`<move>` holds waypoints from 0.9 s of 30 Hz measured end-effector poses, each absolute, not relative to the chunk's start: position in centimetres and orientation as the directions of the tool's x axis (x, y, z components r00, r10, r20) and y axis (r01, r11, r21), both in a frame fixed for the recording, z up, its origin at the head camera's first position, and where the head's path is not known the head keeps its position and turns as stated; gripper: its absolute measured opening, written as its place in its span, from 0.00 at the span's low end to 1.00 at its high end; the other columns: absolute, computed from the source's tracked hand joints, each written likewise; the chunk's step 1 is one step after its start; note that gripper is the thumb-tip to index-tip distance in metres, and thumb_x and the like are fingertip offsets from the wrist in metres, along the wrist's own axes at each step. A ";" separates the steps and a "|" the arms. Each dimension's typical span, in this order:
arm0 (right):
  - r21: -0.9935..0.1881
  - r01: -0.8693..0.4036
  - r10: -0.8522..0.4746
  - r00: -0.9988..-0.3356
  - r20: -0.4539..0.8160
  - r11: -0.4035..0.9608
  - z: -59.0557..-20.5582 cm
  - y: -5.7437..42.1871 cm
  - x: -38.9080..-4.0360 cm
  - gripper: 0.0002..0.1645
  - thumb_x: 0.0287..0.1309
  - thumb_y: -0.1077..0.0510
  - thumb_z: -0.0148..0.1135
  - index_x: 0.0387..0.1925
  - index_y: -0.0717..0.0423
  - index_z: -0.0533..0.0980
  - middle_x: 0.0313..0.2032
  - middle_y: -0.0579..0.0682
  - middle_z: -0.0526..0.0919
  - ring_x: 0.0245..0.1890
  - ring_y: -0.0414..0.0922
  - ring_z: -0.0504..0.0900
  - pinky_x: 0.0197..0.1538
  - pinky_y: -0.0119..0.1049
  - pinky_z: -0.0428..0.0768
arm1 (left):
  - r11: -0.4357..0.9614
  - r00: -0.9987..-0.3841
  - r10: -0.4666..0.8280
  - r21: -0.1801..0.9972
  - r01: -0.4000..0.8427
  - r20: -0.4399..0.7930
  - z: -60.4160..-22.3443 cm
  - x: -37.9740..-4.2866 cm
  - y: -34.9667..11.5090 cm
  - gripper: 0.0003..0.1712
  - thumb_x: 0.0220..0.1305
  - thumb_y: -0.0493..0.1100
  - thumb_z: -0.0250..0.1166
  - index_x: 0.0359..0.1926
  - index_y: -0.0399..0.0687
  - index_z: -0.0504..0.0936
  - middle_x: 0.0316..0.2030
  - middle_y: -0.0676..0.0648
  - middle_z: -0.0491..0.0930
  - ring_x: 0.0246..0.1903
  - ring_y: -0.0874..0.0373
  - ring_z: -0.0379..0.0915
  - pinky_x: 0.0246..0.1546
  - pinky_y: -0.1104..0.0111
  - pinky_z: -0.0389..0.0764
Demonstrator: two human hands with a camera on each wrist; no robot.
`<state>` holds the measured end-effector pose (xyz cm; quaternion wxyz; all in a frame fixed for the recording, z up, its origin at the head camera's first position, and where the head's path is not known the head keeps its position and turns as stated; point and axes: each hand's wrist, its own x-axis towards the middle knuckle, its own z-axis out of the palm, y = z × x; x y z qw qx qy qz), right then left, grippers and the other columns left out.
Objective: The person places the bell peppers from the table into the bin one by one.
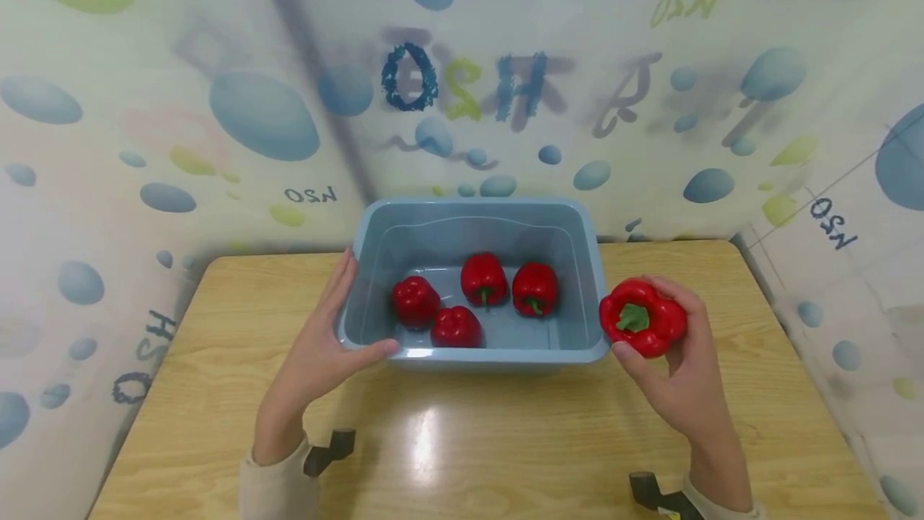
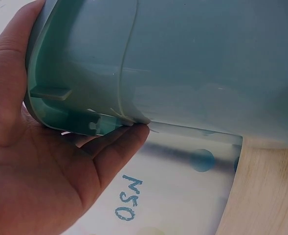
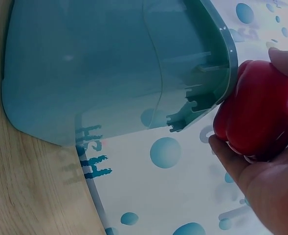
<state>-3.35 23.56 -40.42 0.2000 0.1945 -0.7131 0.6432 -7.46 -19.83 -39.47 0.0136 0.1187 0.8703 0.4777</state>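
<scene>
A light blue plastic bin [image 1: 491, 355] stands on the table with several red bell peppers [image 1: 484, 273] on its floor. At the bin's left front corner my left hand [image 1: 321, 351] grips the rim, thumb over the front edge and fingers along the left side. The left wrist view shows those fingers [image 2: 121, 154] against the bin's outer wall. My right hand [image 1: 686, 383] holds another red bell pepper [image 1: 660, 319] beside the bin's right rim, its green stem facing the head camera. In the right wrist view, this pepper overlaps the bin's rim edge, between thumb and fingers.
The wooden table [image 1: 462, 448] extends in front of the bin and to both sides. Behind it rises a pale wall covering [image 1: 505, 159] printed with blue and green drops and lettering. Dark straps [image 1: 328, 453] cross both wrists over light sleeves.
</scene>
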 end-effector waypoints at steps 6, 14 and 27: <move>-0.833 -0.546 -0.023 -0.837 0.546 0.090 -40.5 23.5 -3.3 0.57 0.36 0.87 0.66 0.74 0.75 0.58 0.71 0.61 0.71 0.69 0.48 0.72 0.59 0.23 0.84 | 0.515 -0.970 0.223 0.834 0.199 0.094 -39.6 -7.4 -19.9 0.71 0.54 0.48 0.83 0.86 0.72 0.43 0.86 0.62 0.39 0.83 0.40 0.47 0.68 0.30 0.72; -0.832 -0.549 -0.019 -0.836 0.549 0.076 -40.5 23.6 -3.4 0.58 0.36 0.86 0.65 0.74 0.75 0.58 0.71 0.60 0.70 0.70 0.49 0.72 0.58 0.24 0.84 | 0.522 -0.970 0.221 0.829 0.201 0.096 -39.6 -7.5 -20.0 0.70 0.54 0.49 0.83 0.85 0.73 0.44 0.86 0.64 0.39 0.84 0.42 0.46 0.69 0.30 0.71; -0.833 -0.533 -0.011 -0.843 0.537 0.146 -40.2 23.3 -3.2 0.55 0.38 0.86 0.65 0.73 0.74 0.61 0.71 0.59 0.71 0.68 0.47 0.73 0.58 0.22 0.84 | 0.527 -0.972 0.218 0.827 0.195 0.090 -39.4 -7.4 -19.8 0.69 0.55 0.50 0.82 0.86 0.70 0.44 0.87 0.59 0.39 0.83 0.40 0.46 0.68 0.30 0.73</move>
